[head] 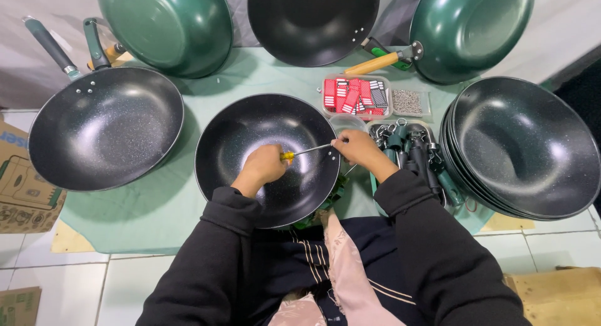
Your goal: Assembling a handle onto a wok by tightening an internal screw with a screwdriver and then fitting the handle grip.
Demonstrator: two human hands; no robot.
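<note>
A black speckled wok (250, 129) lies in front of me on a pale green cloth (125, 213). My left hand (263, 166) is inside the wok, closed around the yellow handle of a screwdriver (305, 152). The metal shaft runs right toward the wok's rim. My right hand (357, 147) pinches the shaft's tip at the rim's right side. Whatever sits under that hand at the rim is hidden.
A stack of black woks (526, 144) stands at the right. One wok with a handle (103, 129) lies at the left; green-backed woks (166, 25) lean at the back. Trays hold red-and-black tags (354, 95), small screws (408, 102) and dark handles (413, 150). Cardboard boxes (22, 182) sit left.
</note>
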